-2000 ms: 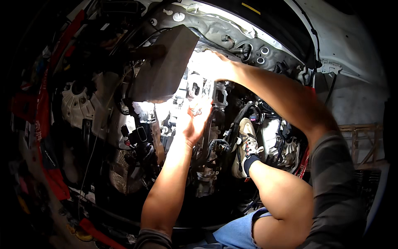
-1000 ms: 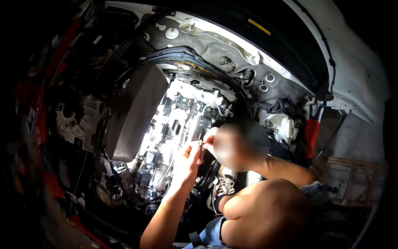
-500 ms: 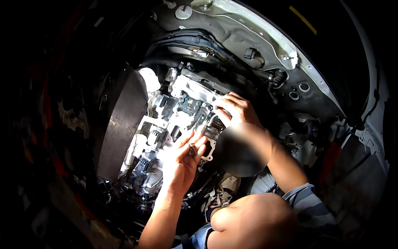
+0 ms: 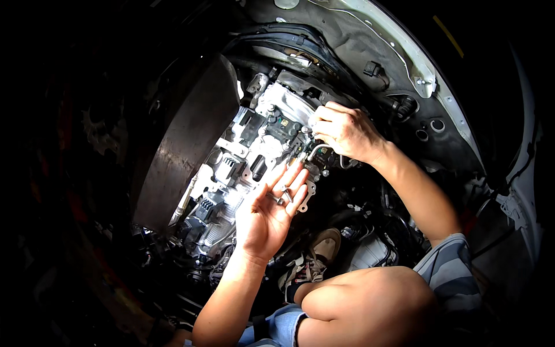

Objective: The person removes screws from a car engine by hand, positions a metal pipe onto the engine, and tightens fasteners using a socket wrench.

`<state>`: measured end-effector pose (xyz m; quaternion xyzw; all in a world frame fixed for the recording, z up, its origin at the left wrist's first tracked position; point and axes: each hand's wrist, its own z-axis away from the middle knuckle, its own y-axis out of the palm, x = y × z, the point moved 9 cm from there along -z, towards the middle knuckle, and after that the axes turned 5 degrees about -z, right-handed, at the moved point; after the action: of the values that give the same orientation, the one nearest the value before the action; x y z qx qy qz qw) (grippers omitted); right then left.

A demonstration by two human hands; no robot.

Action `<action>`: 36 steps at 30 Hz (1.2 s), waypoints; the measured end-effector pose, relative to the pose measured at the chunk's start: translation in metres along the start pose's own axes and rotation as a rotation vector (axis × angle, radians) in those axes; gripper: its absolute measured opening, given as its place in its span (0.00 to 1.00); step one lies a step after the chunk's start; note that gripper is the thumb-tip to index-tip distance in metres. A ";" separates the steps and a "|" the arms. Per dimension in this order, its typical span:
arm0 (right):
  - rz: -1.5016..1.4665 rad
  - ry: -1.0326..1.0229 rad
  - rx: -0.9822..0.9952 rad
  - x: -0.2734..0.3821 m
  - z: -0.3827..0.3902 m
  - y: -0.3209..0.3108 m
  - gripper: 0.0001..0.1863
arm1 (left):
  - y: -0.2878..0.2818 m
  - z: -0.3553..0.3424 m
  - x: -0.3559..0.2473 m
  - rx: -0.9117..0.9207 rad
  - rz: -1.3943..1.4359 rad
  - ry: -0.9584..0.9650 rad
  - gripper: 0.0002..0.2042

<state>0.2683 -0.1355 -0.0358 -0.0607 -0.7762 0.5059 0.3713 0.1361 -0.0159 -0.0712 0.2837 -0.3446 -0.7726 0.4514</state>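
We had a few small bolts (image 4: 281,196) loose in our open left hand (image 4: 269,217), so some fasteners looked already out. Our right hand (image 4: 344,130) was curled closed at the upper edge of the bright valve body (image 4: 272,124); what it gripped we could not tell. The dark drum (image 4: 185,139) and our knee (image 4: 364,306) crowded the access

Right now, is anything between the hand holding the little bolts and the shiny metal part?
Nothing visible. The left hand, palm open with small bolts on its fingers, is right in front of the bright metal valve body. The right hand already touches its upper edge.
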 end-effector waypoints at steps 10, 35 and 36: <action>0.021 0.001 -0.001 0.004 0.000 -0.001 0.07 | -0.014 0.012 0.002 -0.040 -0.086 -0.017 0.22; 0.331 0.130 0.556 -0.007 -0.009 0.056 0.06 | -0.021 0.005 0.008 -0.171 -0.209 -0.014 0.20; 0.325 0.134 0.536 -0.007 -0.009 0.054 0.10 | -0.020 0.004 0.009 -0.173 -0.204 -0.014 0.20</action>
<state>0.2640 -0.1060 -0.0823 -0.1169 -0.5693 0.7399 0.3388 0.1189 -0.0155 -0.0860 0.2720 -0.2493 -0.8433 0.3908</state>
